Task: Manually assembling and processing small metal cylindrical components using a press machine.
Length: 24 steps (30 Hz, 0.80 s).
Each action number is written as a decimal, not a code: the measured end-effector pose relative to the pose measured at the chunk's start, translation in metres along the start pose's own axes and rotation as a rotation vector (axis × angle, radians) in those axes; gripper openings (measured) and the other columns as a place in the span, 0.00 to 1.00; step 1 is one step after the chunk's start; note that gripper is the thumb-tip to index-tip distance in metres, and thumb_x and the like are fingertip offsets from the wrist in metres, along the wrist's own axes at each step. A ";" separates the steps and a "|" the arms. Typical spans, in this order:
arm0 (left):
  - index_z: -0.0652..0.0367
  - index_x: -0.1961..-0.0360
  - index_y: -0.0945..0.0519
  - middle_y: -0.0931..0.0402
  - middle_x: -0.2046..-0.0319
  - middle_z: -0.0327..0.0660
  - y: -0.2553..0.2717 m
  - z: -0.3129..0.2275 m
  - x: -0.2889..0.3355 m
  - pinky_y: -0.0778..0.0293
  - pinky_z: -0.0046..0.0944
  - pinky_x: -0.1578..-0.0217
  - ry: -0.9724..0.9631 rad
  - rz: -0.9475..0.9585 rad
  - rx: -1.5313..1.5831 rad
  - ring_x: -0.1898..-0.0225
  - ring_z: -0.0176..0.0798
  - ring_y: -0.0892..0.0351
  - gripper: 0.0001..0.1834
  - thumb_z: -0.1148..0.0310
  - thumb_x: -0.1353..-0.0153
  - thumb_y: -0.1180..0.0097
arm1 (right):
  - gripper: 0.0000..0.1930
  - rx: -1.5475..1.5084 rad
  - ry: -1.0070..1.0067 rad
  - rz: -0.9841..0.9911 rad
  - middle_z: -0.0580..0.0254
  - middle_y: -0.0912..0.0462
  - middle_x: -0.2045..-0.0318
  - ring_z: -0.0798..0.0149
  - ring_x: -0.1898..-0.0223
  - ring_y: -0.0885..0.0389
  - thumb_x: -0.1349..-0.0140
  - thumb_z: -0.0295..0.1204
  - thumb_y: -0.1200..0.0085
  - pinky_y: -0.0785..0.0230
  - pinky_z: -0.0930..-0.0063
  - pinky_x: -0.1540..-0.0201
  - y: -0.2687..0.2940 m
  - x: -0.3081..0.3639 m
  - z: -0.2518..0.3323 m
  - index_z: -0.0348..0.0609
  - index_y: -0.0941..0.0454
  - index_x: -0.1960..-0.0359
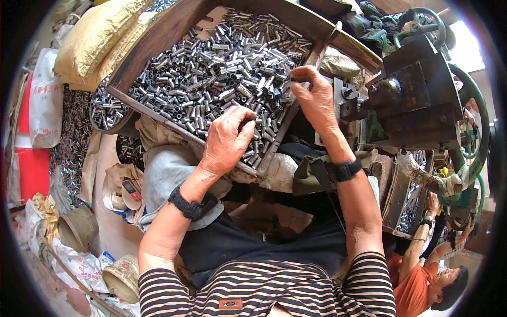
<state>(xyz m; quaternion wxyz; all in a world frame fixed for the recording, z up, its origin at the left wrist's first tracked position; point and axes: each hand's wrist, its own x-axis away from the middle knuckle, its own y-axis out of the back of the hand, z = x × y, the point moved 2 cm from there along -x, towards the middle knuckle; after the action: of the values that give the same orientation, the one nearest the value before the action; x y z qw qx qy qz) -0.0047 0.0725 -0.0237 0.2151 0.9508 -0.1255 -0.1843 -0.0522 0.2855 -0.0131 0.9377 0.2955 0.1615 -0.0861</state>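
Note:
A wooden tray [174,128] in front of me holds a heap of short, shiny metal tubes [211,74]. My left hand [227,140] is over the tray's near edge, with fingers curled in among the tubes; what they hold, if anything, is hidden. At the tray's right side, my right hand [317,100] has thumb and fingers pinched together. A small dark end shows at those fingertips, too little to name. Just right of that hand stands a dark metal machine [406,95] with a fixture [346,98] facing the tray.
Yellow sacks [100,39] lie at the far left, beside a round basin [109,112] of tubes. Buckets [78,228] and bags stand at lower left. A phone [131,189] rests left of my knee. On the right, a co-worker in orange [414,280] reaches toward another machine [465,195].

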 end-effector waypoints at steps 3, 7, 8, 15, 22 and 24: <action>0.67 0.66 0.24 0.24 0.69 0.47 0.000 0.001 0.001 0.28 0.37 0.63 -0.015 -0.023 -0.002 0.67 0.44 0.22 0.07 0.75 0.44 0.49 | 0.10 -0.292 -0.175 0.049 0.64 0.18 0.65 0.71 0.62 0.21 0.44 0.24 0.45 0.31 0.78 0.56 0.009 0.008 0.006 0.38 0.22 0.60; 0.67 0.66 0.23 0.24 0.69 0.47 0.003 0.001 0.002 0.28 0.37 0.63 -0.004 -0.032 0.001 0.68 0.43 0.22 0.07 0.75 0.44 0.49 | 0.09 -0.374 -0.262 0.029 0.64 0.19 0.64 0.72 0.64 0.22 0.42 0.22 0.46 0.29 0.79 0.58 0.018 0.026 0.015 0.36 0.22 0.59; 0.66 0.65 0.23 0.24 0.70 0.45 0.003 0.001 0.002 0.28 0.36 0.65 -0.006 -0.048 0.023 0.68 0.40 0.23 0.07 0.74 0.43 0.49 | 0.09 -0.538 -0.347 0.038 0.63 0.20 0.65 0.71 0.66 0.21 0.42 0.22 0.46 0.28 0.78 0.60 0.017 0.033 0.014 0.36 0.22 0.60; 0.62 0.61 0.24 0.25 0.73 0.33 0.006 -0.006 0.009 0.29 0.24 0.74 0.376 -0.021 0.530 0.74 0.24 0.28 0.07 0.72 0.38 0.50 | 0.06 -0.903 -0.542 0.121 0.59 0.20 0.68 0.68 0.67 0.18 0.40 0.22 0.48 0.24 0.75 0.61 0.009 0.069 0.031 0.34 0.24 0.62; 0.62 0.61 0.24 0.24 0.71 0.35 0.004 -0.016 0.017 0.28 0.25 0.73 0.424 0.006 0.687 0.73 0.24 0.27 0.07 0.72 0.38 0.50 | 0.05 -0.945 -0.485 0.148 0.60 0.19 0.68 0.69 0.66 0.19 0.40 0.21 0.49 0.24 0.75 0.60 0.002 0.085 0.038 0.35 0.25 0.62; 0.62 0.60 0.24 0.24 0.71 0.35 0.009 -0.010 0.018 0.29 0.24 0.73 0.412 -0.015 0.689 0.73 0.24 0.27 0.07 0.72 0.38 0.50 | 0.05 -0.905 -0.449 0.137 0.61 0.19 0.67 0.71 0.65 0.19 0.40 0.21 0.49 0.25 0.76 0.60 0.001 0.083 0.040 0.35 0.25 0.62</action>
<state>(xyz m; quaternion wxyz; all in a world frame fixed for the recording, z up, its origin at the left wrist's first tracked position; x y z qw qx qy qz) 0.0147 0.0629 -0.0165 -0.0970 0.9852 -0.1272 0.0613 0.0360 0.2569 -0.0110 0.9868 -0.1562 -0.0423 -0.0073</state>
